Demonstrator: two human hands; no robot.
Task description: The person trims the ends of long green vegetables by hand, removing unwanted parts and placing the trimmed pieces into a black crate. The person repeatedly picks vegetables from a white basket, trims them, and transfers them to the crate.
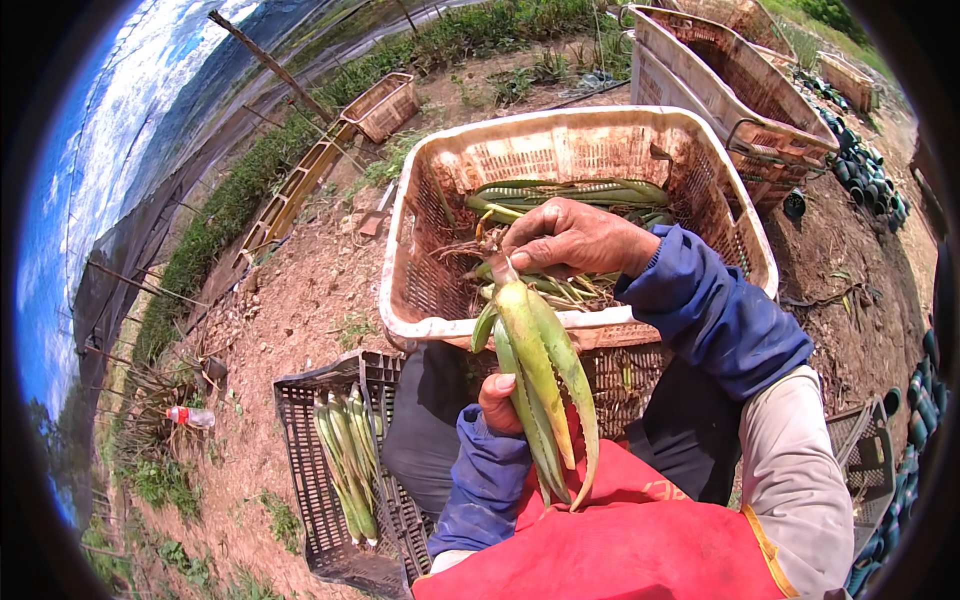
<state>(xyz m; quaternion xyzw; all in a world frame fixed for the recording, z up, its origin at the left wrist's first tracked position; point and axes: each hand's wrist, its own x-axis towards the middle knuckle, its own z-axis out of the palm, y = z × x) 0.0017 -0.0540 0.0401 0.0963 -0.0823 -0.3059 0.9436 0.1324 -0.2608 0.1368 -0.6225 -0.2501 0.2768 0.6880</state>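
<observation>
An aloe plant (pixel 525 335) hangs upside down over my lap, its roots upward and its spiny green leaves pointing down. My right hand (pixel 582 238) is closed at the root end, fingers pinching near the pale base and the brown, stringy roots. Lower down, my left hand (pixel 500 403) is wrapped around the leaves from behind; the thumb shows and the other fingers are mostly hidden. Right behind the plant stands a muddy white plastic crate (pixel 740 235), with more aloe plants (pixel 590 193) lying in it.
At my left, a black slatted crate (pixel 308 500) holds several trimmed aloe pieces (pixel 345 460). Stacked dirty crates (pixel 690 75) stand at the far right, near a row of dark plant pots (pixel 865 165). A plastic bottle (pixel 192 416) lies on the soil to the left.
</observation>
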